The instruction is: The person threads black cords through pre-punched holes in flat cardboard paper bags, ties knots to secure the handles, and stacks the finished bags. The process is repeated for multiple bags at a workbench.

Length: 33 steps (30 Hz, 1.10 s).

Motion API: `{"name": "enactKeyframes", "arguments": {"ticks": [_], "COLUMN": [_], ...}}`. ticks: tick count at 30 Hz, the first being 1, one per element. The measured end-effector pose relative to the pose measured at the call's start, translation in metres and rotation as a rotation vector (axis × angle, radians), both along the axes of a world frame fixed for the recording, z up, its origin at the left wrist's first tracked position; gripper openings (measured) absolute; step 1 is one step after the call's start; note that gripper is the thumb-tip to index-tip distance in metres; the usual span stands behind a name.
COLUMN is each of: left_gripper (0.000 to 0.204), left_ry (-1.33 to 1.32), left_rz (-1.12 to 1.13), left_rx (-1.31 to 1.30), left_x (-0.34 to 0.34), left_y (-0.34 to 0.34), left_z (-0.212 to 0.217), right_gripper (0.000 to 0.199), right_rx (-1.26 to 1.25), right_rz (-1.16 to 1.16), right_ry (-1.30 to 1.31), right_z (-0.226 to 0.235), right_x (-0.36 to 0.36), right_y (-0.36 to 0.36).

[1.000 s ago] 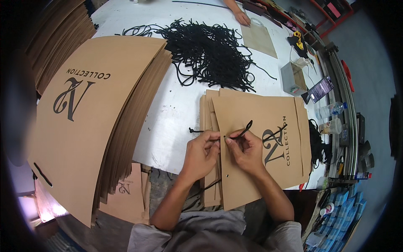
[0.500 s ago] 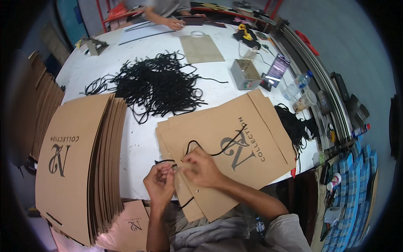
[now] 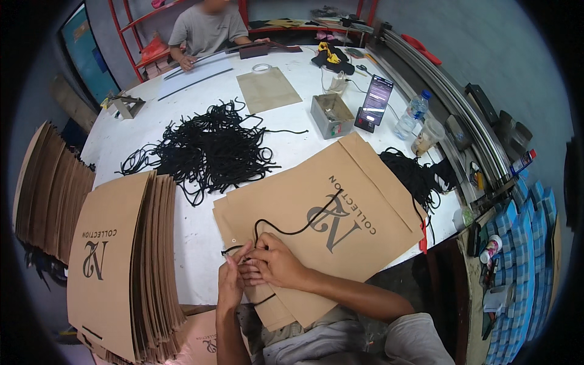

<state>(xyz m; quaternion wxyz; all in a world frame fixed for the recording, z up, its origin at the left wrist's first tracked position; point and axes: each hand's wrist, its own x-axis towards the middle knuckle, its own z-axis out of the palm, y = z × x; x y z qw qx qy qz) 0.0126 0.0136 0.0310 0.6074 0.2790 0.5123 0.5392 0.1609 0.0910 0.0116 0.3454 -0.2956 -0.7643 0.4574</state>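
Note:
A brown paper bag [image 3: 286,201] with dark printing lies tilted on the table before me, apparently on top of others, its top edge toward my hands. A black cord [image 3: 286,232] loops over its face and runs into my fingers. With curled fingers, my right hand [image 3: 277,261] grips the cord at the bag's edge. Close against it, my left hand [image 3: 231,280] has its fingers closed around the cord, whose short end pokes out above the thumb. The exact pinch between the two hands is hidden. Another piece of cord shows at the bag's edge below them.
A stack of paper bags [image 3: 115,243] stands at the left, with more bags [image 3: 52,188] behind. Beyond lies a heap of black cords [image 3: 210,146]. A metal box [image 3: 332,115], phone [image 3: 374,100] and water bottle [image 3: 413,114] stand at right. Across the table sits a co-worker [image 3: 207,30].
My view has tilted up, showing more of the co-worker. My hands have come together at the bag's edge, and the cord loop lies lower and wider across the bag.

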Motion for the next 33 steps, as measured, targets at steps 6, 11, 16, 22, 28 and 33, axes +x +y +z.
{"name": "enactKeyframes", "arguments": {"ticks": [6, 11, 16, 22, 28, 33], "left_gripper": [0.064, 0.038, 0.036, 0.035, 0.028, 0.024], "left_ry": [0.022, 0.127, -0.028, -0.182, -0.011, 0.575], "left_rz": [-0.070, 0.050, -0.018, 0.005, 0.139, 0.397], "left_rx": [0.014, 0.170, -0.093, -0.130, 0.110, 0.145], "left_x": [-0.017, -0.003, -0.007, -0.003, -0.008, 0.001], "left_y": [0.000, 0.006, 0.003, 0.005, -0.010, -0.022], "left_z": [-0.018, -0.033, -0.010, -0.005, -0.037, -0.016], "right_gripper": [0.016, 0.026, 0.030, 0.025, 0.008, 0.009], "right_rx": [0.318, 0.213, 0.383, 0.499, 0.015, 0.029], "right_rz": [0.199, 0.256, 0.278, 0.330, -0.056, -0.077], "right_ry": [0.162, 0.302, 0.264, 0.267, 0.113, -0.066], "right_z": [0.043, 0.037, 0.043, 0.037, 0.030, -0.001], "right_x": [0.010, -0.004, -0.005, -0.018, -0.032, -0.030], "right_y": [-0.030, -0.026, -0.032, -0.045, -0.015, 0.001]}}
